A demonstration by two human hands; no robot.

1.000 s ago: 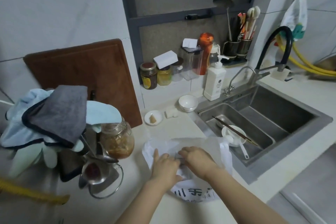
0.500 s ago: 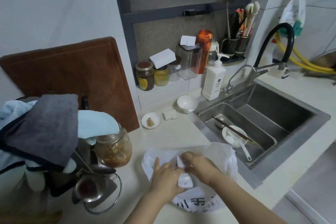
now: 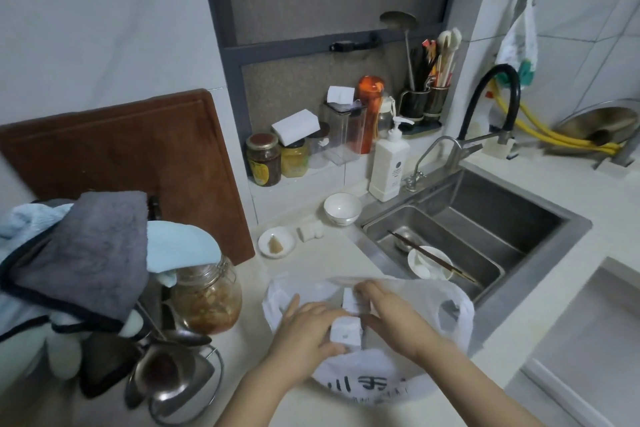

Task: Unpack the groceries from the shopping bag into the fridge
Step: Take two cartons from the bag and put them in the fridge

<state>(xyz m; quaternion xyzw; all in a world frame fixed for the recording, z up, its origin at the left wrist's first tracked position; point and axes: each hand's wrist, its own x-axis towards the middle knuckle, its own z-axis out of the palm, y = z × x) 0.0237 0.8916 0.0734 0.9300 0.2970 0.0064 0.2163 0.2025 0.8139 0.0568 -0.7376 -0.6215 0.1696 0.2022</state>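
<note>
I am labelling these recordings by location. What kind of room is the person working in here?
Most likely a home kitchen: a steel sink with a faucet is set into the counter, a wooden cutting board leans on the wall, and a utensil holder stands on the ledge.

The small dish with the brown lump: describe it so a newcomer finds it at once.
Start at the brown cutting board leaning on the wall. Off its lower right corner, on the counter, sits the small white dish. Unlike the deeper, empty white bowl to its right, it is shallow and holds a tan lump.
</note>
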